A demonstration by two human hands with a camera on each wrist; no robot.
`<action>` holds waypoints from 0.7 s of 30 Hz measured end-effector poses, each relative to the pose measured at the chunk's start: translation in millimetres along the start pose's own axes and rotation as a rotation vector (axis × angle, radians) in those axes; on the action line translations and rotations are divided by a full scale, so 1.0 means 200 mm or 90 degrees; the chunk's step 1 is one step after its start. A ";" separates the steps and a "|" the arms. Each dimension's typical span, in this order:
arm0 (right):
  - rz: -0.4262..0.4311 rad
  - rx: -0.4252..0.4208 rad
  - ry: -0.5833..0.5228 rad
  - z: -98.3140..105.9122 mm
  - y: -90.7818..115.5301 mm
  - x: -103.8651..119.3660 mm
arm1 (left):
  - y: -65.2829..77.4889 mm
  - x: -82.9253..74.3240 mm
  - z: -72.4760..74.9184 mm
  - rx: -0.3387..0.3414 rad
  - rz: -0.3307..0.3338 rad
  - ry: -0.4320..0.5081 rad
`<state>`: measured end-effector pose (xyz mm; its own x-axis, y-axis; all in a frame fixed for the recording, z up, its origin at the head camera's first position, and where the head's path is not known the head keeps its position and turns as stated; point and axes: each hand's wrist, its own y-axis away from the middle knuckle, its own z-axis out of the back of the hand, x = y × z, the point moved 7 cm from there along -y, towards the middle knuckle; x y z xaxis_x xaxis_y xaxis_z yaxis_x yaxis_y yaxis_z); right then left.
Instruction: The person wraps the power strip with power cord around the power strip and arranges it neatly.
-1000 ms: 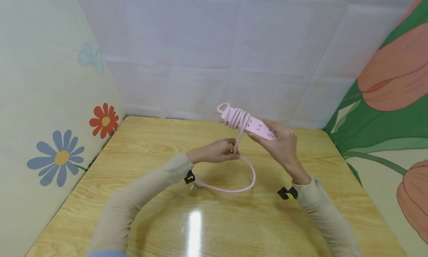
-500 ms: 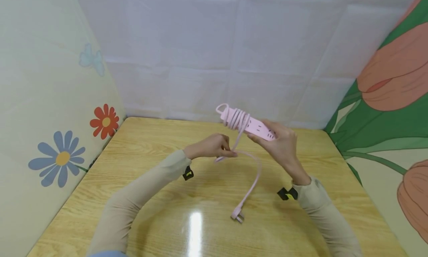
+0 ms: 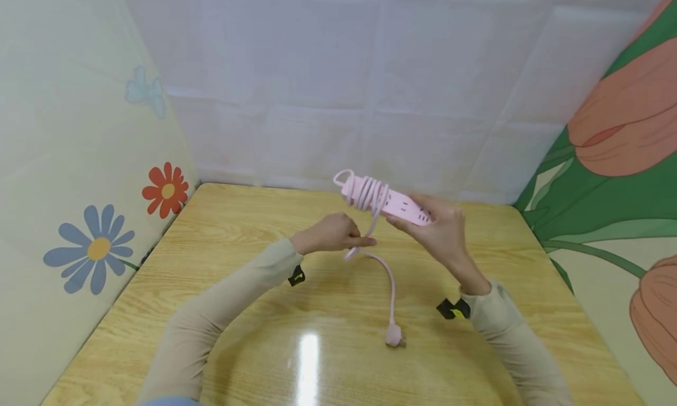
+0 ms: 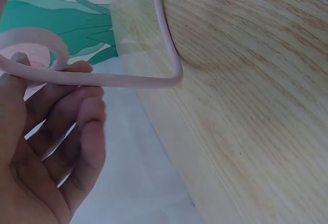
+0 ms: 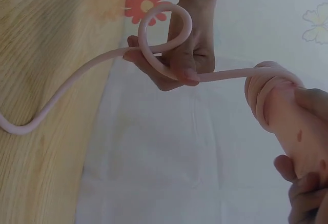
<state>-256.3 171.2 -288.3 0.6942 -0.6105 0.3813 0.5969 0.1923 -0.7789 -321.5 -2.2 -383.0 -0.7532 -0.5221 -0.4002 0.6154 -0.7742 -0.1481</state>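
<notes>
Power strip (image 3: 406, 208): pink, held up above the table (image 3: 238, 341), tilted, its socket face showing.
Right hand (image 3: 443, 227): fingers and thumb curled round the strip's bare end.
Cord (image 3: 392, 291): wound in several turns round the strip's other end, then running down to the left hand (image 3: 332, 232).
Left hand: thumb and fingers pinch the cord, which makes a small loop there.
Plug (image 3: 394, 335): at the cord's free end, between the forearms; contact with the table unclear.
</notes>
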 end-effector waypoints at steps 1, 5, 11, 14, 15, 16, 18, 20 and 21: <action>0.003 0.003 -0.003 0.00 0.00 0.01 | 0.00 0.00 0.00 0.001 0.006 0.010; 0.020 0.007 0.000 0.00 0.00 0.04 | 0.01 0.00 0.03 -0.022 0.010 0.070; 0.035 0.015 -0.009 -0.01 0.01 0.08 | 0.02 -0.03 0.05 -0.048 -0.022 0.188; 0.037 0.015 -0.008 -0.01 0.02 0.08 | 0.02 -0.04 0.04 -0.030 -0.042 0.228; 0.036 0.015 -0.006 -0.01 0.02 0.08 | 0.02 -0.05 0.04 -0.028 -0.050 0.237; 0.035 0.014 -0.010 -0.01 0.02 0.08 | 0.01 -0.05 0.03 -0.023 -0.054 0.244; 0.027 0.015 -0.018 -0.01 0.02 0.07 | 0.01 -0.05 0.02 -0.014 -0.060 0.259; 0.010 0.019 -0.033 -0.01 0.03 0.07 | 0.01 -0.04 0.01 0.000 -0.062 0.277; -0.002 0.021 -0.044 -0.01 0.03 0.06 | 0.01 -0.04 0.01 0.007 -0.065 0.288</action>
<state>-244.7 163.0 -289.5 0.7176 -0.5564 0.4189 0.6118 0.2164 -0.7608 -314.5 0.5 -378.2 -0.6313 -0.2370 -0.7384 0.5394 -0.8183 -0.1985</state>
